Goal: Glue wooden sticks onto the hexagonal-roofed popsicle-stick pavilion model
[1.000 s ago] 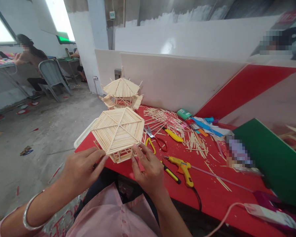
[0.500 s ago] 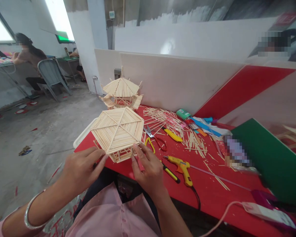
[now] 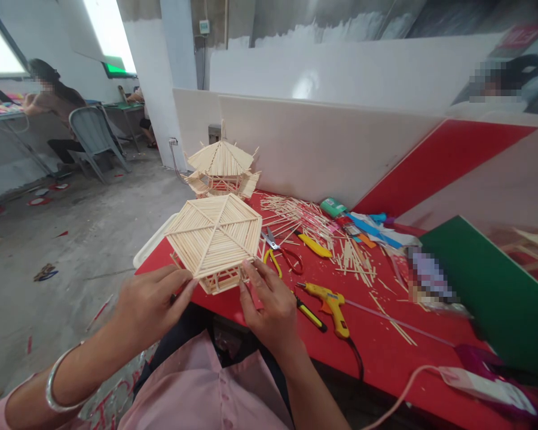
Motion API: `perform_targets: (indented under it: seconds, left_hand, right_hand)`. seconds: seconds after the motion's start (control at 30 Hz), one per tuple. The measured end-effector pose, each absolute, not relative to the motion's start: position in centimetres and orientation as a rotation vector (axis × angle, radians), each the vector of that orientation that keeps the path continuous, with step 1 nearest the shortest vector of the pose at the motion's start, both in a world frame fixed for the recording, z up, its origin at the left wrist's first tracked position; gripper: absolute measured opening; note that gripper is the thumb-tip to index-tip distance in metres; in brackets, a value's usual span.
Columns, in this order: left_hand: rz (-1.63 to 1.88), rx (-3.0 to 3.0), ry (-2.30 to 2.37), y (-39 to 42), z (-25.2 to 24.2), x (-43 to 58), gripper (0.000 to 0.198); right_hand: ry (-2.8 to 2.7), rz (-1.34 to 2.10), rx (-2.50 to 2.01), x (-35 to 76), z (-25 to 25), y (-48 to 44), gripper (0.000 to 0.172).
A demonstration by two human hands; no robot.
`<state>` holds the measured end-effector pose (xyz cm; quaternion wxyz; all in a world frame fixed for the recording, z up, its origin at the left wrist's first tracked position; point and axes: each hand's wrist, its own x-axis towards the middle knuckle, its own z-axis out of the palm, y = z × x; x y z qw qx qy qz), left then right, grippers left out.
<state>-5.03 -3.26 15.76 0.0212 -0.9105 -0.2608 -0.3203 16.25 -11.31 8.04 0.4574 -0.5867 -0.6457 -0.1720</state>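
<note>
A hexagonal roofed model made of thin wooden sticks (image 3: 214, 237) rests at the near left corner of the red table (image 3: 385, 352). My left hand (image 3: 150, 304) grips its left lower edge with fingertips. At its right lower edge my right hand (image 3: 269, 304) pinches the frame. A second, taller stick pavilion (image 3: 221, 168) stands behind it near the white panel.
Red-handled scissors (image 3: 284, 254), a yellow cutter (image 3: 314, 245), a yellow glue gun (image 3: 332, 303) with cord, a black-yellow tool (image 3: 311, 315) and several loose sticks (image 3: 305, 218) lie to the right. A green board (image 3: 493, 286) sits far right. A person sits at a far-left table by a grey chair (image 3: 92, 137).
</note>
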Motion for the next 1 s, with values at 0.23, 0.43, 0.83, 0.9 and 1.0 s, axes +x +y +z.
perform_targets:
  seconds: [0.23, 0.43, 0.83, 0.9, 1.0]
  left_hand:
    - [-0.96, -2.811, -0.834, -3.13, 15.51, -5.09, 0.024]
    - [-0.936, -2.816, -0.873, -3.2, 15.2, -5.21, 0.021]
    - [-0.903, -2.911, -0.833, -3.08, 15.69, -5.46, 0.02]
    - [-0.896, -2.929, -0.835, -3.04, 15.74, -5.49, 0.021]
    - [-0.888, -2.944, -0.838, -2.94, 15.82, -5.48, 0.02]
  right_hand:
    - [-1.592, -0.455, -1.445, 16.26, 8.25, -11.24, 0.052]
    - [-1.586, -0.469, -1.435, 16.29, 8.14, -11.2, 0.053]
    - [-1.586, -0.465, -1.439, 16.23, 8.29, -11.2, 0.051]
    - [-1.585, -0.453, -1.447, 16.22, 8.27, -11.22, 0.051]
    - [-1.586, -0.432, -1.451, 16.18, 8.26, -11.28, 0.051]
